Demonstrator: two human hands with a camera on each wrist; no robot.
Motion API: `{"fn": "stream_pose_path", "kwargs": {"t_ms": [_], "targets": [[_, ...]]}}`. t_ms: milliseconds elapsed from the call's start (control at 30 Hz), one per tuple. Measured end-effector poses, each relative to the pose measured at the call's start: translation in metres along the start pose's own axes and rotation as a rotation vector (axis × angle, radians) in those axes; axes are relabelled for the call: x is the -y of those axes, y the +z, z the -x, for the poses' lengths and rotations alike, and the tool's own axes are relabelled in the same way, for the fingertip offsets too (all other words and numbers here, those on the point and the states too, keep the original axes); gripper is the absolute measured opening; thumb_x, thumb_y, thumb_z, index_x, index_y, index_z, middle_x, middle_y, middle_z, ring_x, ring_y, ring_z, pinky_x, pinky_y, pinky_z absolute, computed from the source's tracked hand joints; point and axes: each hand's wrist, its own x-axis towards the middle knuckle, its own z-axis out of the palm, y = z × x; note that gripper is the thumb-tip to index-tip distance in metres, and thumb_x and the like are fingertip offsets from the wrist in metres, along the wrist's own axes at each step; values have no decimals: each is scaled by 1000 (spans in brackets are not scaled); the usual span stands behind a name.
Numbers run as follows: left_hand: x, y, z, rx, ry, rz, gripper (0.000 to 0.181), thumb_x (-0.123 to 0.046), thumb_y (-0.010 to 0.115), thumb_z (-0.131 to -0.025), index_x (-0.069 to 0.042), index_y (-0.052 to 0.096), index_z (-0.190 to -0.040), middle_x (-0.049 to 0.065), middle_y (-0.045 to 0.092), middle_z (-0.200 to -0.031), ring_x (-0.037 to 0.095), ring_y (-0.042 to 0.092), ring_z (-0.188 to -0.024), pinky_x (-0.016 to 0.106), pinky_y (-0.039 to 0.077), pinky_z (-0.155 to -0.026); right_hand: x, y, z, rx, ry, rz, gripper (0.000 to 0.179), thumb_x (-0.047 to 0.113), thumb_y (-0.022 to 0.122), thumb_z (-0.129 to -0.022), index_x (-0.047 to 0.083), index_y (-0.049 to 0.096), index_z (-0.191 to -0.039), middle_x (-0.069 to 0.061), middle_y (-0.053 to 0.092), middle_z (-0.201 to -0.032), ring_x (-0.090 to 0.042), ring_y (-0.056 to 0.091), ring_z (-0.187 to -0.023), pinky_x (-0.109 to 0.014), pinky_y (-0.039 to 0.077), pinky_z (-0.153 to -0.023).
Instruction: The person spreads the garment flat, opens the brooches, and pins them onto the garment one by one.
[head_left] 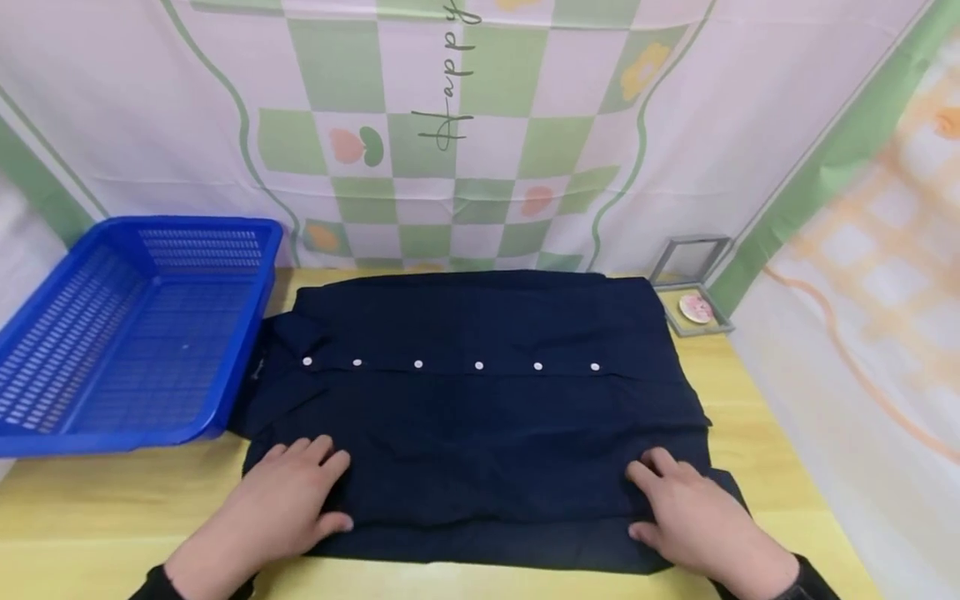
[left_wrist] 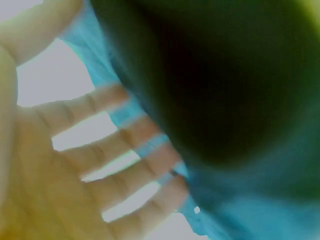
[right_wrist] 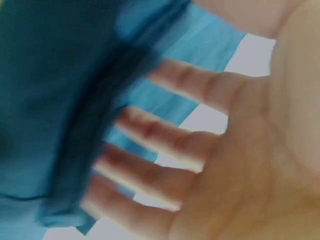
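A dark navy button-up shirt (head_left: 480, 433) lies flat, front up, with a row of white buttons across it and its collar toward the left. My left hand (head_left: 292, 500) rests palm down on the near side by the shoulder end. Spread, fairly straight fingers (left_wrist: 100, 145) meet the fabric in the left wrist view, where dark cloth blurs much of the picture. Over the near hem-end corner lies my right hand (head_left: 690, 517), fingers loosely bent. In the right wrist view, its fingertips (right_wrist: 131, 114) touch a stitched cloth edge (right_wrist: 85, 115).
A blue plastic basket (head_left: 251, 333) stands at the left, against the collar end. At the back right, a small grey-framed box (head_left: 705, 327) with its lid raised holds a round pink item (head_left: 696, 308). Patterned cloth (head_left: 495, 150) hangs behind the yellow wooden table (head_left: 112, 517).
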Motion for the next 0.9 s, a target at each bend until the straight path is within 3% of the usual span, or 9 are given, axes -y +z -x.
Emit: {"fn": "stream_pose_path", "kwargs": {"t_ms": [67,167,300,467,533,600,667,767,900], "targets": [[2,3,2,-28,50,11,49,-48,80,-79,-13,68,-112,4,57,-103,25,56,-91,51,48,-77,-4,4,3,-23,-22,5,39,37,85,-77,18,67,-107,-5,57,-107,-23,60,-84,-44,52,-69],[5,7,4,-35,110,32,46,-47,79,-82,-16,70,-115,4,58,-109,26,56,-97,51,47,-79,-8,8,6,-142,-73,28,21,25,82,-82,24,64,-91,4,55,-95,-15,55,-76,-36,48,-63],[4,13,6,-77,170,37,30,-37,76,-87,-18,71,-110,4,60,-115,27,58,-103,50,48,-81,-13,7,12,-303,-126,25,29,13,78,-84,25,53,-80,12,43,-78,-8,44,-65,-31,40,-55],[2,17,5,-391,224,9,5,-17,65,-88,-14,66,-92,-1,61,-93,19,59,-84,42,50,-71,-20,2,26,-479,-171,51,29,7,77,-76,21,53,-82,14,37,-75,-6,39,-62,-32,39,-55],[3,17,6,-500,258,22,10,-17,57,-88,-11,66,-90,-1,60,-90,19,59,-81,42,49,-70,-22,2,30,-489,-192,65,29,7,76,-72,22,52,-80,14,36,-75,-7,36,-61,-33,39,-56],[5,18,9,-541,295,30,16,-19,52,-88,-11,66,-88,0,60,-91,20,59,-83,43,49,-70,-22,6,32,-444,-204,66,29,8,75,-72,23,52,-79,14,35,-74,-6,34,-61,-31,38,-55],[6,21,13,-521,327,28,15,-19,55,-88,-11,67,-87,1,62,-93,22,60,-86,44,50,-71,-21,13,32,-355,-212,61,29,9,76,-73,25,53,-78,14,35,-74,-6,34,-61,-30,37,-55],[7,24,18,-419,343,11,5,-18,68,-84,-13,69,-87,3,65,-98,24,62,-91,45,52,-75,-19,22,33,-237,-189,39,28,9,77,-77,28,56,-80,14,36,-75,-7,35,-63,-28,37,-55],[3,24,21,-284,310,-1,14,-18,78,-81,-13,71,-92,8,68,-105,28,65,-97,47,53,-80,-18,25,34,-193,-135,14,29,7,74,-84,28,55,-80,13,35,-75,-8,34,-64,-28,36,-56]]}}
